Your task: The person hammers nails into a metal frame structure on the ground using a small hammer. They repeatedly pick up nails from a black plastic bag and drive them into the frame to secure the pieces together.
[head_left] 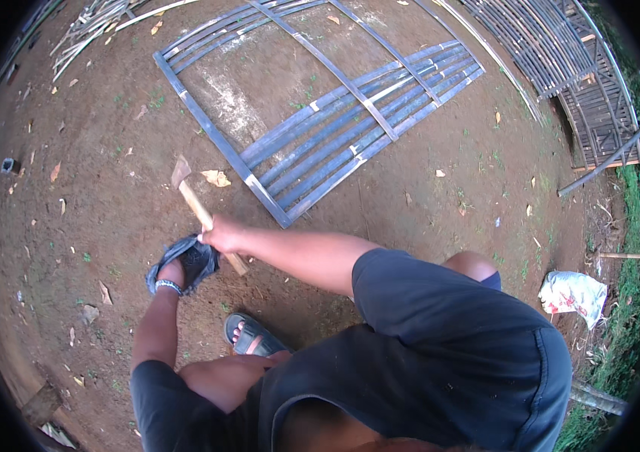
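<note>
My right hand (220,233) is closed round the wooden handle of a hatchet (198,205), whose metal head points away from me, up and to the left. The rim of a black plastic bag (199,260) touches that hand, or lies just below it. Into the bag's open mouth reaches my left hand (171,273), with a bracelet at the wrist. Its fingers are hidden in the bag's folds, so their shape does not show. Beyond both hands, a frame of dark bamboo slats (320,151) lies flat on the bare earth.
Loose bamboo strips (90,34) lie at the far left. At the far right stands a slatted bamboo structure (591,98) with a pole (606,158) beside it. A white sack (572,295) rests near the grass at the right. My sandalled foot (251,337) is below the bag.
</note>
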`<state>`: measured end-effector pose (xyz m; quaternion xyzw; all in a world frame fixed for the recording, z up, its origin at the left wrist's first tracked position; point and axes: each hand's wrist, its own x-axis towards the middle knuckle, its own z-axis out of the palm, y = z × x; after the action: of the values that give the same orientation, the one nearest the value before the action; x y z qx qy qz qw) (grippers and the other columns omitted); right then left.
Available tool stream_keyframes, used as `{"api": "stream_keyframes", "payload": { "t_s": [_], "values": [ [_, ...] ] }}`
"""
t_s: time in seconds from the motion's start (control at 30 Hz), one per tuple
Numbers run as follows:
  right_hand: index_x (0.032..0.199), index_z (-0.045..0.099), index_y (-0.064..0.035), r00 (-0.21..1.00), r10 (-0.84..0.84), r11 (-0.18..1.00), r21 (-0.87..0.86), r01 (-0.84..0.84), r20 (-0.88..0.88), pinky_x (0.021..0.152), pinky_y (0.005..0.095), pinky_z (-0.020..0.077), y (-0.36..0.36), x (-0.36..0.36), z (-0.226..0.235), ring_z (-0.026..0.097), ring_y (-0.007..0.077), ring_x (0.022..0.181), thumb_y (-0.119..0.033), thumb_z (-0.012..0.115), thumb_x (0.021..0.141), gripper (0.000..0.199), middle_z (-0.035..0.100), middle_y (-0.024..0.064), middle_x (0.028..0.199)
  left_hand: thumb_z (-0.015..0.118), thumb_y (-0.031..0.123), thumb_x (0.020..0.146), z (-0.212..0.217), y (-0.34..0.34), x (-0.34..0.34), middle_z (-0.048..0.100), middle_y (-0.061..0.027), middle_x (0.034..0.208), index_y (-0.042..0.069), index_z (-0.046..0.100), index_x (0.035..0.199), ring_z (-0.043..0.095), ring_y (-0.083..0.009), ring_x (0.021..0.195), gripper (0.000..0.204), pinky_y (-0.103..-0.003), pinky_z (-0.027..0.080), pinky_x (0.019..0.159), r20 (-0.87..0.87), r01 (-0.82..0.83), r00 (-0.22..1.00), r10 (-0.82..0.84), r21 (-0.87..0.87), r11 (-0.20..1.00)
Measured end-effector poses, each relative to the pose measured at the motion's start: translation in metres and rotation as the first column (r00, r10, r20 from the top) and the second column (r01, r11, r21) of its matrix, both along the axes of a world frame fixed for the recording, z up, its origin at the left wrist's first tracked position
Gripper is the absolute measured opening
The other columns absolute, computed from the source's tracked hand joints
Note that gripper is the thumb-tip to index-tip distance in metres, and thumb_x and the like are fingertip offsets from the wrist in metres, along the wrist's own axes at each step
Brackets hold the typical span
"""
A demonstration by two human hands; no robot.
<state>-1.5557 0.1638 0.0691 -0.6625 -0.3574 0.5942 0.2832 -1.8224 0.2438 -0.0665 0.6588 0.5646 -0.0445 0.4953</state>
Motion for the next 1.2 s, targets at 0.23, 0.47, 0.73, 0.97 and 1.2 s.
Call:
{"api": "stream_keyframes", "payload": {
  "t_s": [0.23,0.47,0.73,0.97,1.2],
  "values": [
    [0.115,0.05,-0.0038,0.987,-0.122,0.977,-0.19,0.1,-0.104,0.054,0.0282,0.057,-0.09,0.066,-0.024,0.065,0.0111,0.073,-0.016,0.066,0.097,0.027,0.065,0.0053,0.097,0.049,0.034,0.099,-0.017,0.013,-0.014,0.064,-0.0123,0.138,0.009,0.068,0.129,0.058,-0.0275,0.131,0.043,-0.038,0.043,0.112,-0.575,0.603,0.736,-0.358,0.316,0.732],
    [0.109,0.052,-0.0048,0.941,-0.29,0.945,-0.205,0.254,-0.176,0.058,0.0298,0.0569,-0.156,0.08,-0.062,0.066,0.0115,0.075,-0.019,0.068,0.099,0.024,0.062,0.0032,0.093,0.057,0.026,0.093,-0.021,0.025,-0.017,0.068,-0.0088,0.132,0.012,0.072,0.12,0.063,-0.0273,0.123,0.034,-0.04,0.047,0.107,-0.732,0.788,0.527,-0.431,0.231,0.571],
    [0.109,0.05,-0.0049,0.945,-0.238,0.963,-0.178,0.2,-0.223,0.051,0.0309,0.0558,-0.172,0.078,-0.066,0.067,0.0151,0.069,-0.015,0.069,0.096,0.024,0.063,0.0063,0.09,0.055,0.034,0.096,0.007,0.036,0.01,0.06,-0.0062,0.145,0.017,0.066,0.132,0.054,-0.0274,0.135,0.042,-0.041,0.041,0.114,-0.764,0.778,0.459,-0.454,0.1,0.62],
    [0.11,0.05,-0.0072,0.974,-0.148,0.971,-0.214,0.11,-0.17,0.056,0.0295,0.0563,-0.18,0.08,-0.073,0.064,0.011,0.068,-0.02,0.067,0.099,0.024,0.062,0.0035,0.089,0.064,0.036,0.092,0.017,0.023,0.018,0.073,-0.0066,0.124,0.012,0.069,0.122,0.067,-0.0264,0.117,0.039,-0.044,0.054,0.099,-0.682,0.886,0.359,-0.637,0.033,0.463],
    [0.108,0.054,-0.0066,0.982,-0.186,0.97,-0.152,0.188,0.03,0.049,0.0285,0.0496,-0.191,0.096,-0.11,0.061,0.0108,0.059,-0.017,0.07,0.096,0.023,0.063,0.0025,0.074,0.072,0.009,0.088,0.129,-0.02,0.031,0.076,-0.0102,0.082,0.0,0.07,0.086,0.073,-0.018,0.065,0.01,-0.032,0.06,0.058,-0.281,0.15,0.934,-0.22,-0.25,0.956]
  ]
}}
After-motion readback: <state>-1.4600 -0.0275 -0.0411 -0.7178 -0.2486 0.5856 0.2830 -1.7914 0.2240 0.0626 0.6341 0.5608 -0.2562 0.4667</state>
